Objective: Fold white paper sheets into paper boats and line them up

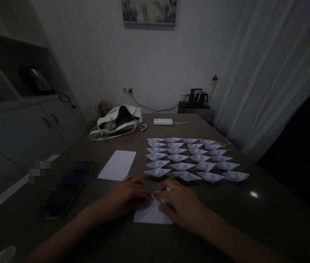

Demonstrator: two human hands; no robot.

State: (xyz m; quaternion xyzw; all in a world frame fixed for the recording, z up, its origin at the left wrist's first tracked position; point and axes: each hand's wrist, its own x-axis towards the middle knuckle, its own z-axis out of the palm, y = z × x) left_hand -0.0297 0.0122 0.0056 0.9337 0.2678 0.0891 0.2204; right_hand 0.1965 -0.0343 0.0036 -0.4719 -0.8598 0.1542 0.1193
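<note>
A partly folded sheet of white paper (152, 215) lies on the table in front of me, with creases and a flap along its upper part. My left hand (129, 195) holds its upper left side, the fingers bent and partly hidden. From the right, my right hand (183, 206) grips the paper between thumb and fingers, with a ring on one finger. The fingertips of both hands come close together near the top of the sheet. Just beyond them, folded paper boats (182, 166) stand in several rows.
To the left lies a stack or sheet of flat white paper (118, 165). A phone (67, 195), partly blurred out, is farther left. At the table's (198, 124) back are a white handbag (119, 118) and a white power bank (163, 121) with a short cable.
</note>
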